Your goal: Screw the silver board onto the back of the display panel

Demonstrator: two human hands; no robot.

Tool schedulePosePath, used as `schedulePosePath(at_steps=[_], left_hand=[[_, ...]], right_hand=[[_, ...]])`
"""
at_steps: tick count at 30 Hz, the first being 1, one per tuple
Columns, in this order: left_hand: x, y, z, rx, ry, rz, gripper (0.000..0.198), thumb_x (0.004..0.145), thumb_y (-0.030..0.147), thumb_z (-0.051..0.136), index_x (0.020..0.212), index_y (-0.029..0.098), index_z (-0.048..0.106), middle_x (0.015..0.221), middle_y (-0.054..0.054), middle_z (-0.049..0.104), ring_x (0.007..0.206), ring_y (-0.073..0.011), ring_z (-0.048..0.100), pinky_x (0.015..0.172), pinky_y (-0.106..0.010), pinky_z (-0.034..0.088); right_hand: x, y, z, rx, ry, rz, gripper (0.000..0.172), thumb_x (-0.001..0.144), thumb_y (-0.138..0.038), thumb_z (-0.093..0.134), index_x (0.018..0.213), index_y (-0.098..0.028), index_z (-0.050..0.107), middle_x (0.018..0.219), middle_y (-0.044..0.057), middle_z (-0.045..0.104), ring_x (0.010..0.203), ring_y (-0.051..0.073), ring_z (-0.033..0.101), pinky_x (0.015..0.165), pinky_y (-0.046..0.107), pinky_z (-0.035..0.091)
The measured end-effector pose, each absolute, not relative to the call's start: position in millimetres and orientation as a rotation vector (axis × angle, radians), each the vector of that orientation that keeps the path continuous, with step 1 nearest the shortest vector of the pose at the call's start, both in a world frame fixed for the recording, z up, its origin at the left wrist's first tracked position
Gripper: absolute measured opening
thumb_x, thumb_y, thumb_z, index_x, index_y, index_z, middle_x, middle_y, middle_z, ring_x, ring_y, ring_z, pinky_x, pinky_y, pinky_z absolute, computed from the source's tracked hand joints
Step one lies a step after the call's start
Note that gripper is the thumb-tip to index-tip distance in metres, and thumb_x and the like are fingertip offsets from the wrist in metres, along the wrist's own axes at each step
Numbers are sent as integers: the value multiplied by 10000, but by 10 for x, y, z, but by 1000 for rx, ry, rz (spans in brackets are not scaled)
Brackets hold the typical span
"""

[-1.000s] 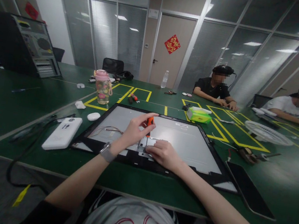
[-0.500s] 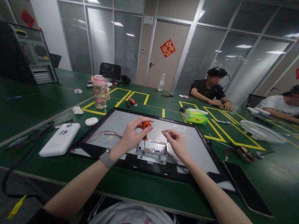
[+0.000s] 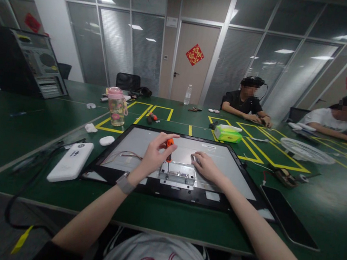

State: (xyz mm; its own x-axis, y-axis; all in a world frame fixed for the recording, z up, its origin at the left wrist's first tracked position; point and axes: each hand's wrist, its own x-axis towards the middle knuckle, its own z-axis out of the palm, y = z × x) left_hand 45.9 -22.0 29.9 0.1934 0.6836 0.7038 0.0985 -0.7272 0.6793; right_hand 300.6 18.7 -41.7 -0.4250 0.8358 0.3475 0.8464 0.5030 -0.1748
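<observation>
My left hand (image 3: 154, 153) is closed round the orange and black handle of a screwdriver (image 3: 170, 144). The tool stands upright, its shaft pointing down at the left end of a metal bracket (image 3: 179, 184). That bracket sits on the grey back of a flat display panel (image 3: 233, 171) with a black frame. To the right of the bracket, my right hand (image 3: 207, 167) rests low on the panel with its fingers stretched out and nothing visible in them. Thin wires (image 3: 123, 153) lie on the panel's left part.
Left of the panel are a white power bank (image 3: 71, 162), a white case (image 3: 106, 140) and a pink-lidded bottle (image 3: 116, 107). A dark phone (image 3: 288, 216) lies at its right corner. Beyond stand a green tissue pack (image 3: 228, 134) and a white fan grille (image 3: 306, 151). Two people sit across the table.
My right hand has come down onto the panel, and its pinched fingers have spread out. My left hand stays at the screwdriver with little movement.
</observation>
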Motion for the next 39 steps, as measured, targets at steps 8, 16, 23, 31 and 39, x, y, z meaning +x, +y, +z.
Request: schedulePosePath(at_steps=[8, 16, 23, 31, 39], left_hand=[[409, -231, 341, 2166, 737, 1531, 325, 925, 233, 459, 1234, 209, 559, 913, -27, 566, 724, -94, 599, 694, -230, 516], [425, -214, 291, 2220, 770, 1333, 410, 878, 260, 548, 1280, 236, 472, 856, 6, 599, 691, -88, 612, 672, -213, 543], [417, -214, 301, 2097, 800, 1525, 338, 908, 267, 509, 1243, 221, 495, 820, 22, 572, 605, -56, 605, 613, -179, 539], [374, -199, 330, 2054, 916, 1823, 323, 907, 252, 510, 1227, 213, 494, 824, 28, 578, 592, -46, 586, 620, -174, 525], [382, -189, 324, 2092, 919, 1764, 328, 896, 233, 509, 1224, 218, 508, 780, 41, 527, 572, -40, 530, 557, -141, 478]], right_hand=[[2990, 166, -395, -1408, -2401, -62, 354, 938, -265, 432, 1209, -102, 593, 1187, 177, 591, 1091, 266, 561, 959, 388, 426], [2984, 166, -410, -1401, -2379, -91, 333, 922, -247, 474, 1193, -101, 600, 1153, 168, 602, 1058, 261, 578, 934, 385, 445], [2744, -87, -159, -1078, -2120, -225, 197, 910, -220, 498, 991, -159, 666, 927, 107, 622, 890, 227, 581, 816, 380, 474], [2243, -458, -149, -644, -2403, -91, 143, 887, -197, 567, 888, -183, 710, 880, 86, 607, 827, 185, 540, 729, 316, 453], [2239, -468, -176, -680, -2496, -211, 189, 913, -222, 538, 919, -184, 723, 864, 89, 595, 810, 186, 518, 705, 318, 418]])
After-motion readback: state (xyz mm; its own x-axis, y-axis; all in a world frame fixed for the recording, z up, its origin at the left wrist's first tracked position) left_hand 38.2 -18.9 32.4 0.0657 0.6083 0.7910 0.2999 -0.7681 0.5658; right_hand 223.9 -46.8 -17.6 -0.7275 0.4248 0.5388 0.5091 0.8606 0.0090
